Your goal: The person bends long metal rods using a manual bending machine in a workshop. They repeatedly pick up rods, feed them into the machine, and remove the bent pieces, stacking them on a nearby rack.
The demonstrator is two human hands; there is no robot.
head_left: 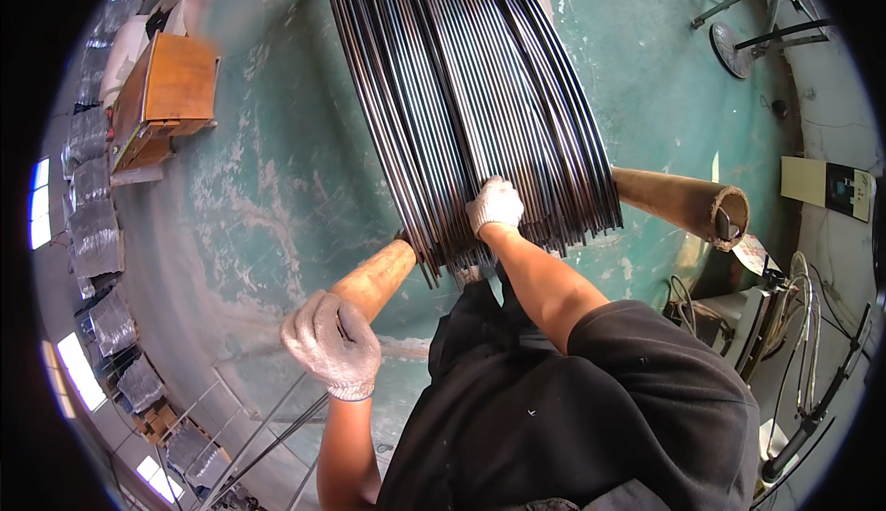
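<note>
A broad row of long, dark, shiny metal rods (461,77) runs away from me, side by side, with their uneven near ends just in front of my body. A thick brown tube (678,199) passes beneath them crosswise, its hollow right end showing. My right hand (496,204), in a white knit glove, is closed on top of the rods near their ends, its fingers curled round one; the exact grip is partly hidden. To the left, my left hand (334,340), in a greyish glove, hovers beside the tube's left part, fingers loosely bent and apart from the thumb, holding nothing.
On the worn green floor (268,142) stands a wooden cabinet (180,77) at the far left. A metal stand with a round base (732,51) is at the far right. Cables and hoses (803,326) hang near the right wall; thin metal bars (268,446) lie lower left.
</note>
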